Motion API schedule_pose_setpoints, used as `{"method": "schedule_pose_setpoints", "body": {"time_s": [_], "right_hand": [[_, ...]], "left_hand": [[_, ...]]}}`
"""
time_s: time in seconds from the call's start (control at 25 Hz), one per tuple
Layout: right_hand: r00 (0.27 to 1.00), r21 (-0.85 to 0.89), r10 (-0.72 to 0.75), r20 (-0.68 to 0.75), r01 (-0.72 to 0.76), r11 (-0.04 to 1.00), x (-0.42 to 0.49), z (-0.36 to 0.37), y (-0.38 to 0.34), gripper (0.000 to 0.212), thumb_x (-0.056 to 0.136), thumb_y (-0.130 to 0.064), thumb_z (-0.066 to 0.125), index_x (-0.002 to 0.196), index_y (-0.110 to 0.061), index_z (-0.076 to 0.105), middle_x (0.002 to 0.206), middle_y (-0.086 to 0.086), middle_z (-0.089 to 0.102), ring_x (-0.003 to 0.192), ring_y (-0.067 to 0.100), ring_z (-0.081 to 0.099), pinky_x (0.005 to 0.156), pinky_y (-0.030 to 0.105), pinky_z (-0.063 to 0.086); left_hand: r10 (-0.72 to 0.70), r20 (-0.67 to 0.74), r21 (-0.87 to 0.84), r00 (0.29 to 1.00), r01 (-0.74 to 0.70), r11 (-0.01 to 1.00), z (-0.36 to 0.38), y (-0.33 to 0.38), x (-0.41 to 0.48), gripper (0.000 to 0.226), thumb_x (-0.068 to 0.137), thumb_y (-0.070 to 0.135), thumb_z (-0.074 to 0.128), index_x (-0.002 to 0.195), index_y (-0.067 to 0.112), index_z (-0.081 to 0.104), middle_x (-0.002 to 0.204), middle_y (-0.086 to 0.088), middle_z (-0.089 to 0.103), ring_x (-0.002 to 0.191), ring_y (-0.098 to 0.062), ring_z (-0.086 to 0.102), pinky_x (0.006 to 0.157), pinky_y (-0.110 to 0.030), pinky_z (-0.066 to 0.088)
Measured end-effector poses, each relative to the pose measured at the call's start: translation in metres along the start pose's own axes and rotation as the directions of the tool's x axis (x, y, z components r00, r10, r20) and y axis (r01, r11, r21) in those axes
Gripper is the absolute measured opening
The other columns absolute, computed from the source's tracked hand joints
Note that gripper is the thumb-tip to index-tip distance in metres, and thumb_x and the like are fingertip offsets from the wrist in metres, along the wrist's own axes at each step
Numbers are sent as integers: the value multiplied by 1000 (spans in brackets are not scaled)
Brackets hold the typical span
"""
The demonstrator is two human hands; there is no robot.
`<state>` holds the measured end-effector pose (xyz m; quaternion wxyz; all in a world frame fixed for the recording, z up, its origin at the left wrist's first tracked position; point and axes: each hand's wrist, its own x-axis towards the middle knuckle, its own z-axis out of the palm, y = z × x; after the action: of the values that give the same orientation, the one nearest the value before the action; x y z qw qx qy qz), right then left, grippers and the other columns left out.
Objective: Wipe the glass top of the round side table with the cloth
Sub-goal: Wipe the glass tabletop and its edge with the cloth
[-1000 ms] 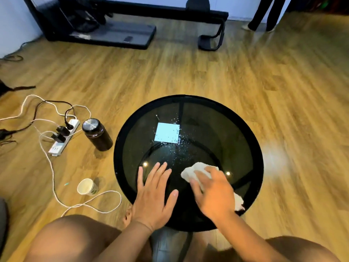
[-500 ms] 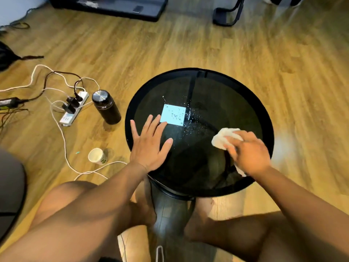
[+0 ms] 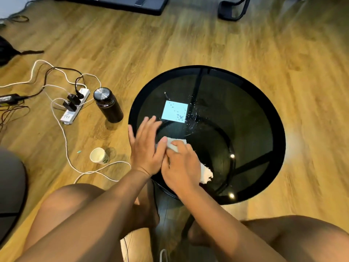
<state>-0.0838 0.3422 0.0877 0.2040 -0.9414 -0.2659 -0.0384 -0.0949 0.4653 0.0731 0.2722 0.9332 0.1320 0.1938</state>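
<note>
Right hand (image 3: 181, 165) clutches the cloth (image 3: 206, 173) on the near-left of the glass top (image 3: 245, 120). Left hand (image 3: 145, 148) lies flat and open just beside it. Best sweep outward, firm even pressure, toward those droplets (image 3: 190, 118) farther in.

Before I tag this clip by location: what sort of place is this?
Probably a living room or home gym: a wood-plank floor, a round glass side table, a power strip with tangled cables on the floor, and what looks like a treadmill base at the far edge.
</note>
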Motion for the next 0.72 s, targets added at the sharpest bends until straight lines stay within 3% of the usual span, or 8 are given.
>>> {"method": "schedule_pose_setpoints", "body": {"time_s": [0.16, 0.28, 0.36, 0.48, 0.56, 0.6, 0.72], "right_hand": [[969, -43, -207, 133, 214, 976, -6, -14, 38, 31, 85, -40, 51, 95, -26, 77, 103, 2, 67, 84, 28, 60, 65, 39, 51], [973, -134, -200, 119, 215, 967, -18, -42, 102, 34, 90, -46, 47, 96, -31, 76, 109, 4, 69, 85, 32, 64, 65, 39, 55], [990, -275, -120, 73, 136, 952, -10, -61, 166, 35, 91, -43, 47, 107, -28, 74, 117, 8, 67, 94, 37, 63, 71, 42, 55], [975, -340, 220, -31, -218, 915, 6, -86, 234, 47, 96, -51, 32, 121, -28, 65, 130, 10, 58, 114, 36, 55, 87, 42, 51], [911, -292, 386, -144, -412, 863, 13, -78, 218, 45, 100, -48, 34, 121, -24, 66, 133, 13, 55, 117, 38, 51, 90, 42, 47], [902, -280, 403, -154, -431, 858, 13, -70, 194, 42, 100, -44, 38, 119, -21, 68, 133, 14, 55, 115, 40, 51, 89, 42, 47], [957, -190, 262, -123, -281, 941, -6, -38, 105, 34, 96, -40, 49, 108, -21, 74, 123, 13, 62, 102, 40, 57, 76, 39, 50]], "left_hand": [[48, 37, 74, 998, -50, 996, 2, 2, -1, 56, 92, 46, 36, 135, 15, 53, 151, -3, 47, 148, -21, 31, 122, -56, -3], [32, 32, 71, 999, -34, 997, 3, 2, 0, 54, 93, 47, 38, 135, 17, 52, 150, -1, 48, 148, -20, 31, 122, -56, -3], [21, 32, 74, 999, -23, 997, 3, 1, 1, 53, 94, 46, 38, 135, 17, 52, 150, -1, 49, 147, -20, 32, 122, -56, -3], [21, 42, 67, 999, -24, 997, 3, 3, 0, 54, 94, 46, 38, 136, 16, 52, 149, -2, 49, 146, -21, 33, 122, -57, -1], [26, 45, 60, 999, -29, 998, 2, 3, 1, 54, 94, 46, 37, 136, 16, 51, 149, -3, 49, 146, -22, 34, 122, -57, -1], [27, 51, 56, 998, -30, 998, 2, 3, 1, 54, 94, 46, 37, 136, 15, 51, 149, -3, 50, 146, -22, 34, 122, -57, -1], [34, 57, 53, 998, -37, 998, 3, 2, 0, 54, 94, 46, 36, 136, 15, 51, 148, -4, 50, 146, -22, 34, 122, -57, -2]]}}
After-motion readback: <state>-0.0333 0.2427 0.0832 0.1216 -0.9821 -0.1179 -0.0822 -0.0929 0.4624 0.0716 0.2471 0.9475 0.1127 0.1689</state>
